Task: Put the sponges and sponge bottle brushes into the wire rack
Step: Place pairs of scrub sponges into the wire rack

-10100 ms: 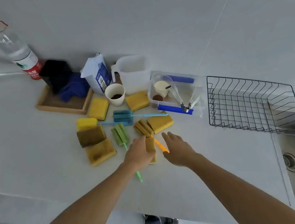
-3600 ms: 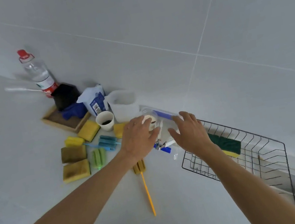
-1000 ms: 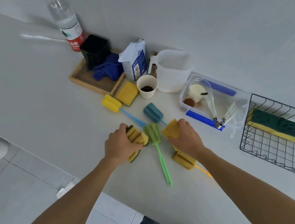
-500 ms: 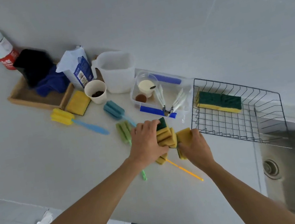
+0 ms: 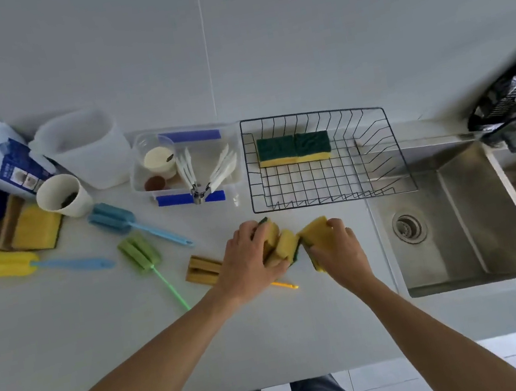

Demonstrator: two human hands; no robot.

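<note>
A person's left hand (image 5: 250, 262) gripped a stack of yellow sponges (image 5: 279, 245); the right hand (image 5: 338, 251), just beside it, gripped another yellow sponge (image 5: 314, 231). Beyond both hands stood the wire rack (image 5: 335, 197), holding one green-topped sponge (image 5: 294, 149). Left of the hands lay four sponge bottle brushes (image 5: 139, 253).

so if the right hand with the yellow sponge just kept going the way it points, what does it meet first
Probably the front rim of the black wire rack. The right hand, gripping a yellow sponge, points up and away across bare white counter; depth is unclear.
</note>
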